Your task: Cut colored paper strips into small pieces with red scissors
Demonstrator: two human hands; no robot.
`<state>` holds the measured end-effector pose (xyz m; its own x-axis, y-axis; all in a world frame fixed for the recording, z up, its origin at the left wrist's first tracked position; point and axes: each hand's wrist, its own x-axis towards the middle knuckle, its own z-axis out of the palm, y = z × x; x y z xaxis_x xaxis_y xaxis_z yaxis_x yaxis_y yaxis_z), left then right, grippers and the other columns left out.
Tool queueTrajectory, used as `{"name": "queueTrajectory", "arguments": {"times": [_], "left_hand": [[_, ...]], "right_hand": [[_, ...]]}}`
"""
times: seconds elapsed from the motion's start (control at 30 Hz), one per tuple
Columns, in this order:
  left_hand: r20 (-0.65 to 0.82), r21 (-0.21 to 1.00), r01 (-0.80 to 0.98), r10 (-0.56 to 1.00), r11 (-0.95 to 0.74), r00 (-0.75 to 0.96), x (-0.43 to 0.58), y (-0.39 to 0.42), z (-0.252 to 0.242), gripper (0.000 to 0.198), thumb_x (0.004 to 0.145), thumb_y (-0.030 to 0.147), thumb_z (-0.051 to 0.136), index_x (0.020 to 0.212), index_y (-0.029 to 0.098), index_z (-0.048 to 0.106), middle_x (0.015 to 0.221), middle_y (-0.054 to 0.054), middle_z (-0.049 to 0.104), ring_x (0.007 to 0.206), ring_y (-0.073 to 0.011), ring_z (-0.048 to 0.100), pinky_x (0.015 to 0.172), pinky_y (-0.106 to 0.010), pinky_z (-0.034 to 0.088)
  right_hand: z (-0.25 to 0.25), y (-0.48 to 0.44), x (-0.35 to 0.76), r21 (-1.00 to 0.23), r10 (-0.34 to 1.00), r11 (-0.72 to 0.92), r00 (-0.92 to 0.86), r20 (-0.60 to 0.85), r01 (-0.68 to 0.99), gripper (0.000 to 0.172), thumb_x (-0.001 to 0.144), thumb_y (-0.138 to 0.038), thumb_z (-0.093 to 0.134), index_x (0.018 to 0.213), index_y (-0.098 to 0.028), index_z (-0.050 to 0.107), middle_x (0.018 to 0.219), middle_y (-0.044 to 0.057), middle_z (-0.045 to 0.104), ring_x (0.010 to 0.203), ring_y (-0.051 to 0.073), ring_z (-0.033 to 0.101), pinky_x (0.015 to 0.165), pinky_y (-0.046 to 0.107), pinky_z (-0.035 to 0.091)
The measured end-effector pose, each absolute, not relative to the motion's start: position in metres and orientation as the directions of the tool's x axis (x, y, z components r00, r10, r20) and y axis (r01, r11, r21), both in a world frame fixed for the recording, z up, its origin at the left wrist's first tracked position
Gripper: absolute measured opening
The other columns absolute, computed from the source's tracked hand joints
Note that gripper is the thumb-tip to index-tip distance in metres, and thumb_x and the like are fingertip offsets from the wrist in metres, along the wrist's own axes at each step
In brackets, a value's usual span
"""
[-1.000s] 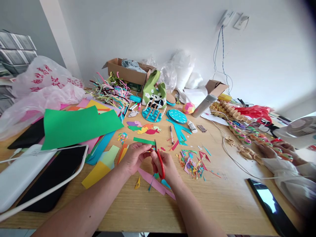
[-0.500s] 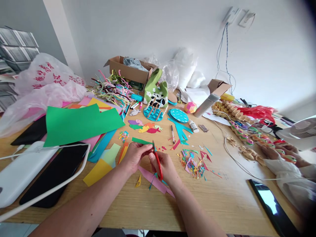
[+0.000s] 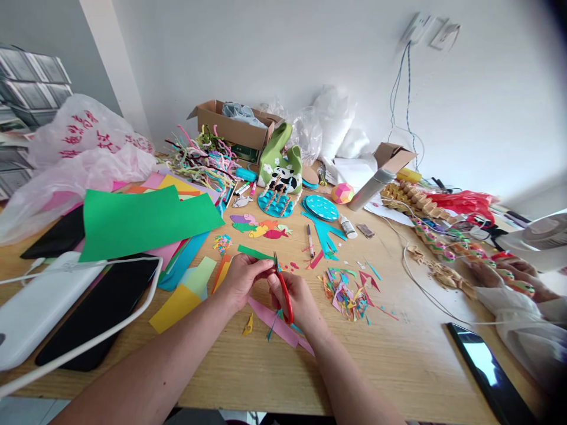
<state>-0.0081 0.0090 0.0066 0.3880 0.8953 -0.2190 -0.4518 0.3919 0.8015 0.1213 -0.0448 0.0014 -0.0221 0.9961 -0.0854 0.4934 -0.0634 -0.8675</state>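
Green sheet is lying atop coloured papers at left. Pipe cleaners are sitting heaped before an open cardboard box. Paper scraps are littering the wooden table; a phone is lying at right.

1. Single view: head-worn camera, looking forward and down across the cluttered light wooden table to the white back wall.
2. Close range: left hand and right hand sit mid-frame, forearms entering from the bottom edge.
3. Wide lens, edges bowed.

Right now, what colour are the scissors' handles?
Red, on the scissors in the right hand; the head view shows it best.
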Motion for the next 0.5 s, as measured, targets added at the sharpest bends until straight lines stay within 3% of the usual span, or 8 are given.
{"name": "queueTrajectory", "arguments": {"times": [0.5], "left_hand": [[-0.245, 0.773, -0.495, 0.906, 0.397, 0.345, -0.0079, 0.0110, 0.0059, 0.017, 0.055, 0.024, 0.079, 0.054, 0.016, 0.064, 0.056, -0.001, 0.065, 0.056, -0.0117, 0.058, 0.057, -0.023, 0.045]], "right_hand": [[0.0052, -0.0466, 0.1206, -0.851, 0.995, -0.070, -0.021, -0.094, 0.520, 0.053, 0.085, -0.064, 0.049, 0.061, -0.017, 0.048, 0.047, 0.000, 0.052, 0.040, 0.009, 0.040, 0.041, 0.021, 0.026]]}}
